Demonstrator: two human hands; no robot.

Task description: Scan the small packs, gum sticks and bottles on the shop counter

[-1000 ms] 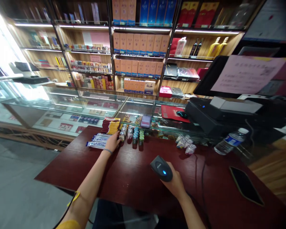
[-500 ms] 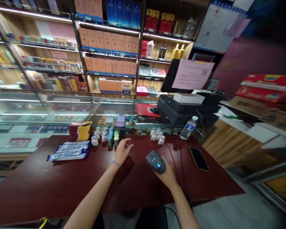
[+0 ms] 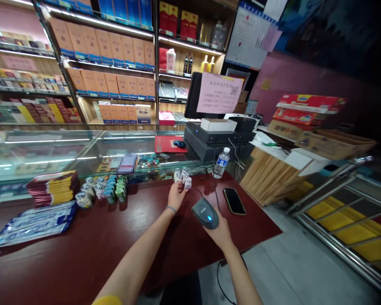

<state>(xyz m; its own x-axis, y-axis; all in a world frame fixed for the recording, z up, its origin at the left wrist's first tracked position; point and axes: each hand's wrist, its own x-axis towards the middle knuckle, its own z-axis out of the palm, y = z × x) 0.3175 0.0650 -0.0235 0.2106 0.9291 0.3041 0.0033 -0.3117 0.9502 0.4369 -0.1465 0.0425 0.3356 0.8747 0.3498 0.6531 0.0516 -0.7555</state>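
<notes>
Though small, jars [image 3: 188,183] beside left fingers [image 3: 178,186]

Grips a dark scanner [image 3: 204,212] with a lit blue light [image 3: 209,218] in the right hand [image 3: 221,233], above the dark red table [image 3: 136,250]. Reaches with the left hand [image 3: 177,197] to a small cluster of jars [image 3: 188,183], right at the nearest one; cannot tell whether touching. Has a water bottle [image 3: 221,163] and a phone [image 3: 234,201] near on the right and, well apart on the left, rows of little cans [image 3: 109,191], stacked maroon-and-yellow packs [image 3: 52,190] and blue-and-white packets [image 3: 38,223] lying flat.
</notes>
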